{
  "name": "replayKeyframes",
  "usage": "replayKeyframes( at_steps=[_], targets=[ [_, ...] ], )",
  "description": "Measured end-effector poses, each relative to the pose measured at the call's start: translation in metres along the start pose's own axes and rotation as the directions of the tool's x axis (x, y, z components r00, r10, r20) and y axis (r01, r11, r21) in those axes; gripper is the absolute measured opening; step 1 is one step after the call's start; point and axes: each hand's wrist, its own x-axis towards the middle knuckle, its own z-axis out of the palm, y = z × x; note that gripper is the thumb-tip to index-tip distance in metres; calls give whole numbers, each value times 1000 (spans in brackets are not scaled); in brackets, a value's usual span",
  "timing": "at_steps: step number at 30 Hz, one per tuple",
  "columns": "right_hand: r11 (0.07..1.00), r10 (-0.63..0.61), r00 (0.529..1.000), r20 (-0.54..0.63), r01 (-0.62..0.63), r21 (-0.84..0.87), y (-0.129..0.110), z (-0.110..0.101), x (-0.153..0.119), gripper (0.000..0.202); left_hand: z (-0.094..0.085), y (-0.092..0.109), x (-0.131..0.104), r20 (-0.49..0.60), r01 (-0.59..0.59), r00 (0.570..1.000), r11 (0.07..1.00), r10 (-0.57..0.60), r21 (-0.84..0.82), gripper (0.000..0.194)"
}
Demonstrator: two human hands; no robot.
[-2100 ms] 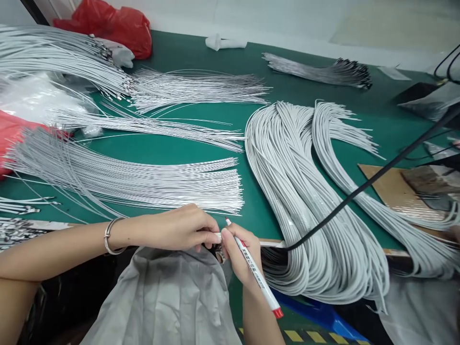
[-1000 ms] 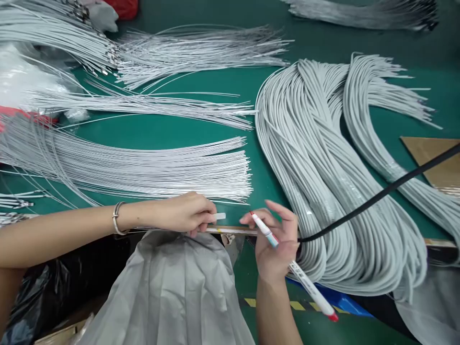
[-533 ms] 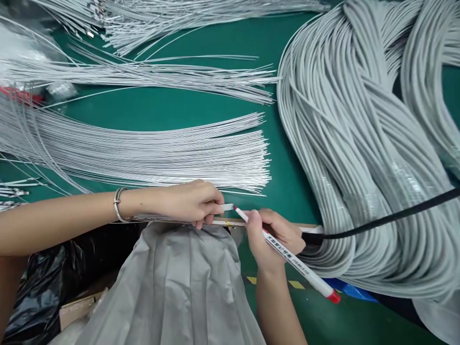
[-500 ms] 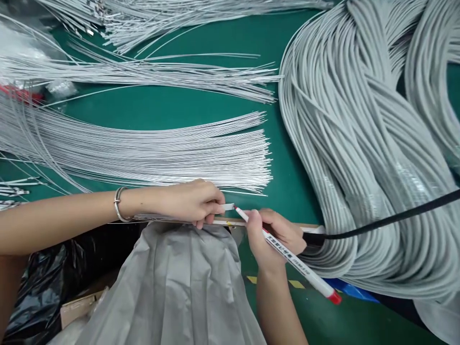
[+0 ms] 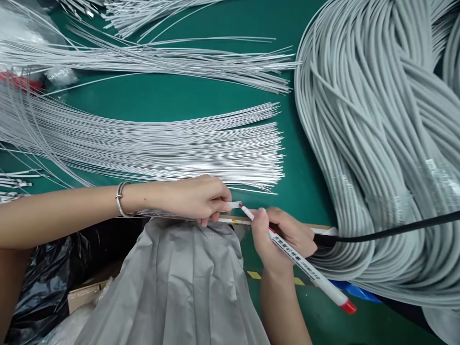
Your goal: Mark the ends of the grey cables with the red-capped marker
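My left hand [image 5: 206, 200] is closed, with thumb and fingertips pinching a small flat white piece [image 5: 235, 205] at the table's front edge. Its far end sticks out to the right of my fingers; the rest is hidden in them. In my right hand [image 5: 282, 235] is a white marker pen [image 5: 305, 265] with red ends and dark print along its barrel. The marker's red tip meets or nearly meets the end of the white piece. Just behind my left hand lies a fanned bundle of thin grey wires [image 5: 201, 148], its cut ends pointing right.
Thick looped bundles of grey cable [image 5: 359, 143], wrapped with clear tape, cover the right side. A black strap [image 5: 395, 231] crosses them. More loose wires [image 5: 201, 62] lie farther back on the green table [image 5: 151, 98]. Black plastic bags [image 5: 53, 268] and a cardboard box [image 5: 82, 296] sit below left.
The view has shifted slightly, so hands and table things appear a little farther right. My grip on the white piece and the marker stays the same, the tip still at the piece's end.
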Motion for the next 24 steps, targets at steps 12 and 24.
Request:
replayKeyframes(
  at_steps=[12,24],
  targets=[
    [998,-34,999,39,32,51,2,-4,0,29,-1,5,-2,-8,-9,1000,1000,9,0,29],
    [851,308,949,62,-304,429,-27,-17,-2,19,13,59,-55,-192,-267,888,809,417,524,21]
  ],
)
